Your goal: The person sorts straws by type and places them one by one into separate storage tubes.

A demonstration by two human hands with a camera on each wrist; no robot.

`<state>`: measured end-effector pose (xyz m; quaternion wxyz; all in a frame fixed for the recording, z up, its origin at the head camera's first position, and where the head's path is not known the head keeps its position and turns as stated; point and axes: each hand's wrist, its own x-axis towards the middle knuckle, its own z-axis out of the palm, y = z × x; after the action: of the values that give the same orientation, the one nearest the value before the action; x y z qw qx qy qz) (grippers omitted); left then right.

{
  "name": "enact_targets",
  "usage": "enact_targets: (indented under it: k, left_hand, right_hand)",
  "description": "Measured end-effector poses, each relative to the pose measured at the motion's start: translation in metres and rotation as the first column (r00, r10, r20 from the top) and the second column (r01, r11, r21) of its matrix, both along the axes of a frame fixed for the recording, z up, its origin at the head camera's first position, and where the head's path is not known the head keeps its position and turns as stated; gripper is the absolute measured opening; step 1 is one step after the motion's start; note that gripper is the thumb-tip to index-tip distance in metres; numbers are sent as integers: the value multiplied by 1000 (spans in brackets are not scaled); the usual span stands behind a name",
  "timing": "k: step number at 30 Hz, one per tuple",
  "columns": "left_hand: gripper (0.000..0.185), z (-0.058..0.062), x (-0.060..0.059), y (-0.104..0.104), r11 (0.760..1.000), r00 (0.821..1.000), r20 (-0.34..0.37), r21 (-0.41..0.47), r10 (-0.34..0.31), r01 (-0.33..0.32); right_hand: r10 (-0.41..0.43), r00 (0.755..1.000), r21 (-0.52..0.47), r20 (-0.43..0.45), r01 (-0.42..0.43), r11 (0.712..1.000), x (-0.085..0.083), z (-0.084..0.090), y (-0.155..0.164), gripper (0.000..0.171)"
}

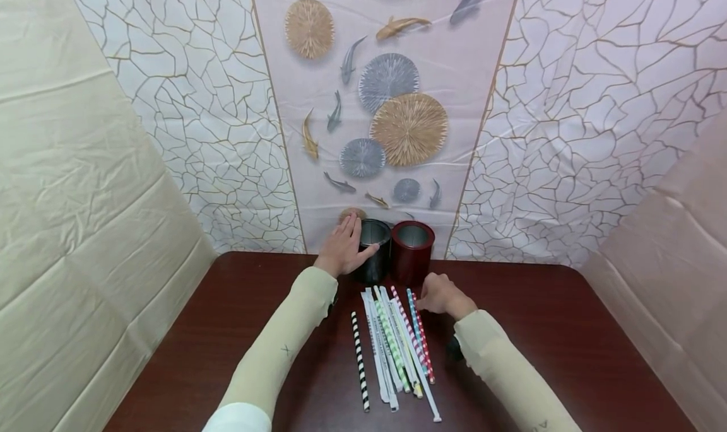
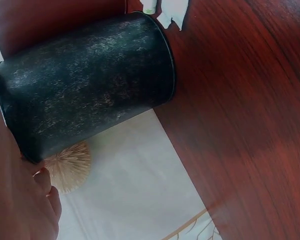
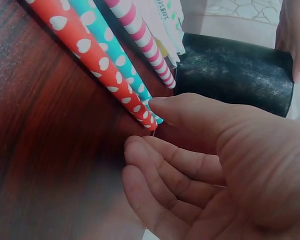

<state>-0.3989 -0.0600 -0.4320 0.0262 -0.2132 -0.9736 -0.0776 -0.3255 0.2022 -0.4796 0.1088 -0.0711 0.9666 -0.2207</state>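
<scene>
The black cylindrical cup (image 1: pixel 374 250) stood upright at the far edge of the dark wooden table (image 1: pixel 568 331), touching a red cup (image 1: pixel 412 251) on its right. The left hand (image 1: pixel 343 246) gripped the black cup from its left side, thumb across its front. The right hand (image 1: pixel 440 295) rested just right of the far ends of the paper straws (image 1: pixel 394 347), fingers loosely curled and holding nothing, its thumb tip at the red heart-printed straw (image 3: pixel 97 62) and teal straw (image 3: pixel 115 52).
</scene>
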Motion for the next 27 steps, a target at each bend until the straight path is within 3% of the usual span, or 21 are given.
enact_targets:
  k: [8, 17, 27]
  left_hand:
    - [93, -5, 0, 0, 999, 1000, -11, -32, 11, -11]
    - [90, -2, -3, 3, 998, 1000, -29, -56, 4, -6]
    - [90, 0, 1, 2, 998, 1000, -21, -59, 0, -2]
  right_hand:
    - [-22, 999, -25, 35, 23, 999, 0, -7, -4, 53]
    - [-81, 994, -48, 76, 85, 995, -5, -6, 0, 27]
    - [-127, 984, -117, 124, 141, 983, -3, -12, 1, 24]
